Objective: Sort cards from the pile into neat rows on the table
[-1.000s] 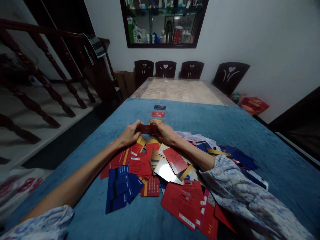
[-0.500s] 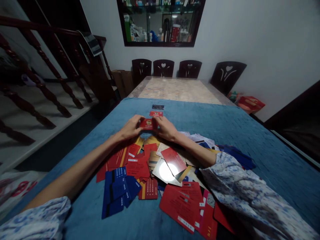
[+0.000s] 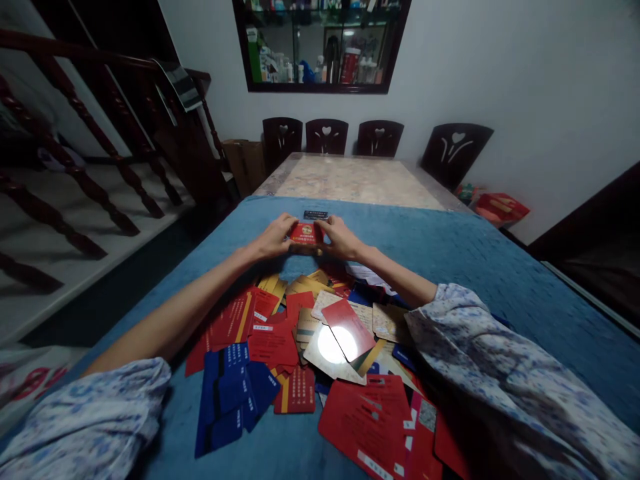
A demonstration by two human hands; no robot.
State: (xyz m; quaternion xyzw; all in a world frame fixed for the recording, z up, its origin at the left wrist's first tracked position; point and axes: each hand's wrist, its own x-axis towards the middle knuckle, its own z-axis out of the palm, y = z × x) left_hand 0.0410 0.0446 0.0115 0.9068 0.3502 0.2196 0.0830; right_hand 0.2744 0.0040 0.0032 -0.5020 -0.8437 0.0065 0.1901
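Observation:
My left hand (image 3: 277, 235) and my right hand (image 3: 343, 237) grip a red card (image 3: 306, 233) with a gold emblem from its two sides, fingers curled round the edges. Below its front edge a darker brownish edge shows; whether that is another card I cannot tell. Just beyond lies a black card (image 3: 315, 215), flat on the blue cloth (image 3: 415, 243). Nearer to me spreads a loose pile: red cards (image 3: 273, 343), blue cards (image 3: 227, 393), gold cards (image 3: 306, 283) and a shiny pale card (image 3: 325, 350) under a red one. My right forearm hides part of the pile.
Past the cloth the patterned tabletop (image 3: 350, 177) runs on to dark chairs (image 3: 327, 138) at the wall. A wooden stair railing (image 3: 90, 180) stands at left. White plastic bags (image 3: 43, 380) sit beside the table at lower left, and red bags (image 3: 500, 208) at far right.
Both hands have moved away from me with the red card, up to the black card. The red card that lay flat in front of it is no longer visible separately.

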